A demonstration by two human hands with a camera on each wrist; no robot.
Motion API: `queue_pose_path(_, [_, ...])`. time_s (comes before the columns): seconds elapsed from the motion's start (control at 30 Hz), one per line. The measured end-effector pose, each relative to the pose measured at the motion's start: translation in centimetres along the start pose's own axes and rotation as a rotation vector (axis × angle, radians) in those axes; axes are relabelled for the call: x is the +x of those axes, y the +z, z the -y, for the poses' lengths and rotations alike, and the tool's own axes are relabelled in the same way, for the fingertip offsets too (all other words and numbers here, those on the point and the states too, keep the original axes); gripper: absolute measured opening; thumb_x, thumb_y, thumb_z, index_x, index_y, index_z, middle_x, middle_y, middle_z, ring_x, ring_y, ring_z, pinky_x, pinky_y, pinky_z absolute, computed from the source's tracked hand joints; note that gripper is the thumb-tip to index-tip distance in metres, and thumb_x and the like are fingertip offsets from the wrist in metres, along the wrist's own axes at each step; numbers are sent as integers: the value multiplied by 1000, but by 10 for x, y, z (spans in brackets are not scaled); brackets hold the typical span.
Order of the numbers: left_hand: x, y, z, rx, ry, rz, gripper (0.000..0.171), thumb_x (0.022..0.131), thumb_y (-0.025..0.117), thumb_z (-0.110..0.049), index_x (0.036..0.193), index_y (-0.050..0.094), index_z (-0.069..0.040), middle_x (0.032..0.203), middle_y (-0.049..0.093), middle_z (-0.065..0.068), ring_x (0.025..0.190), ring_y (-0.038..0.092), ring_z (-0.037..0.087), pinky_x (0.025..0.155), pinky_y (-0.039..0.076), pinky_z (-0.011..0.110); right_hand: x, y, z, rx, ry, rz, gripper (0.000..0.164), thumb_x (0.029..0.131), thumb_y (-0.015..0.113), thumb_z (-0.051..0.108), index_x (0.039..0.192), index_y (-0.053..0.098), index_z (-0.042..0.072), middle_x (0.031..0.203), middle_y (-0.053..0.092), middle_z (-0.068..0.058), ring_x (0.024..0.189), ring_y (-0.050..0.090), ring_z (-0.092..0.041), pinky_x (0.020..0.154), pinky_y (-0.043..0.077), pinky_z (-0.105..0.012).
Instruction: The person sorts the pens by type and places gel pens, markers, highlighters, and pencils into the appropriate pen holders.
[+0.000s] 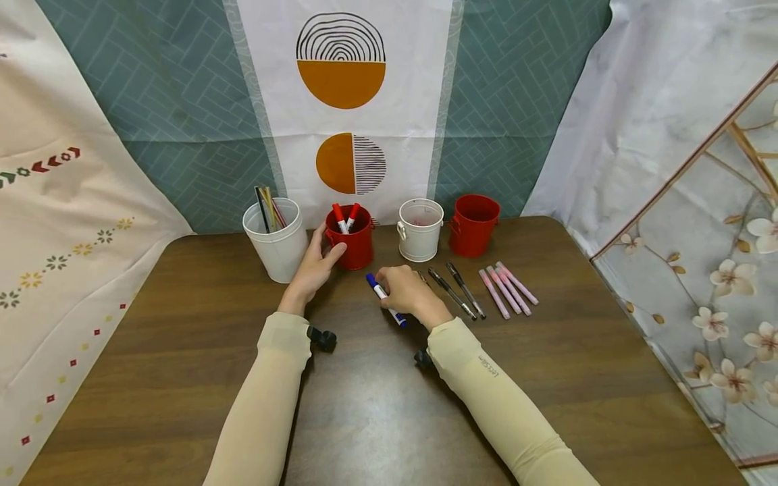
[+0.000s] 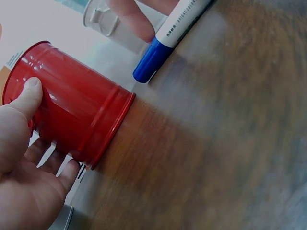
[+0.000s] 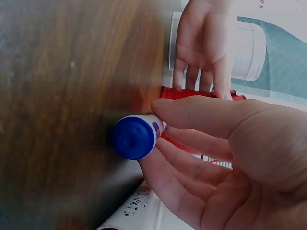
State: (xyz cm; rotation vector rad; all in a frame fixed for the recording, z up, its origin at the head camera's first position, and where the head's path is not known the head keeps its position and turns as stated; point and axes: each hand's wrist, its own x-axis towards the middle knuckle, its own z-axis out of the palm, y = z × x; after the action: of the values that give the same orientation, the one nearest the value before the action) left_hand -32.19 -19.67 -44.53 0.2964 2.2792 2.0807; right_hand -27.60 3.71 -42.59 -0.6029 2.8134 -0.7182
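Note:
My left hand (image 1: 313, 266) grips the side of a small red bucket (image 1: 358, 251), thumb on the near side and fingers round the other, as the left wrist view shows. Two red-capped markers (image 1: 345, 219) stand in that bucket. With thumb and fingers, my right hand (image 1: 406, 290) pinches a white marker with blue ends (image 3: 134, 137), held slantwise low over the table in front of the bucket. Below it in the right wrist view lies another white-barrelled marker (image 3: 136, 206), partly cut off by the frame.
Left of the red bucket stands a white bucket (image 1: 276, 253) with several pencils. To the right are a smaller white bucket (image 1: 421, 237) and a second red bucket (image 1: 474, 233). Black pens (image 1: 452, 293) and several pink pens (image 1: 507, 290) lie on the wooden table (image 1: 365, 405).

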Motion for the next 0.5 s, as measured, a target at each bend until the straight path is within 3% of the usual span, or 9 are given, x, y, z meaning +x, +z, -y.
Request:
queue_pose_path(0.1, [3, -2, 8, 1, 9, -6, 81, 107, 62, -11, 172, 13, -14, 176, 20, 12, 163, 18, 32, 132, 17, 46, 1, 1, 0, 8, -2, 23, 45, 89, 84, 7, 131, 70, 7, 93, 73, -6, 76, 67, -20, 72, 58, -35])
queue_pose_path(0.27, [11, -6, 28, 21, 31, -18, 79, 109, 61, -17, 172, 13, -19, 176, 21, 10, 163, 18, 29, 132, 17, 45, 1, -2, -4, 16, -27, 41, 44, 88, 83, 7, 130, 71, 7, 95, 73, -5, 83, 66, -19, 79, 58, -35])
queue_pose_path(0.5, [13, -5, 32, 48, 58, -25, 78, 109, 62, -23, 171, 16, -19, 175, 24, 8, 161, 23, 28, 131, 21, 45, 1, -21, -10, 134, -66, 5, 41, 88, 79, 4, 129, 72, 2, 95, 71, -5, 84, 64, -19, 76, 56, -30])
